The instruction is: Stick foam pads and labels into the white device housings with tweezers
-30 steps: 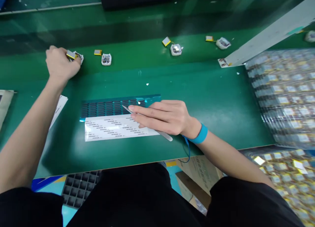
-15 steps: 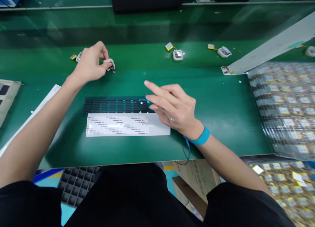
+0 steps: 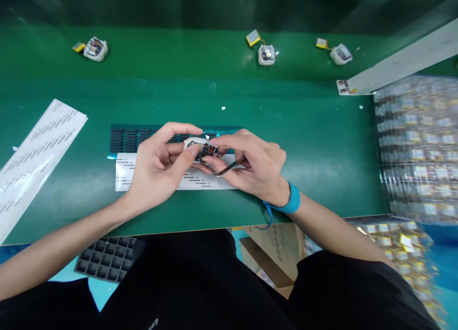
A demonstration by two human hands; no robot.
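A small white plastic housing with an exposed circuit board [image 3: 203, 149] is held between both hands above the front middle of the bench. My left hand [image 3: 157, 165] grips its left side, thumb lying on the board. At the right end, the fingertips of my right hand [image 3: 255, 165] are closed on the housing. A thin dark strip, perhaps a metal tool [image 3: 229, 168], crosses my right thumb; its other end is hidden in the palm. Beneath the hands lie a white printed label sheet [image 3: 125, 175] and, behind it, a dark sheet of black strips [image 3: 123, 140].
Three open white housings, at left [image 3: 96, 49], middle [image 3: 266, 55] and right [image 3: 341, 54], lie at the back with yellow-edged batteries. More label sheets [image 3: 43, 153] rest at left. Plastic trays of parts [image 3: 422, 148] are stacked at right, beside a pale post [image 3: 393, 58].
My left hand has brought the white housing from the back left to the front middle. My right hand has closed on its right end. The camera view has tilted downward.
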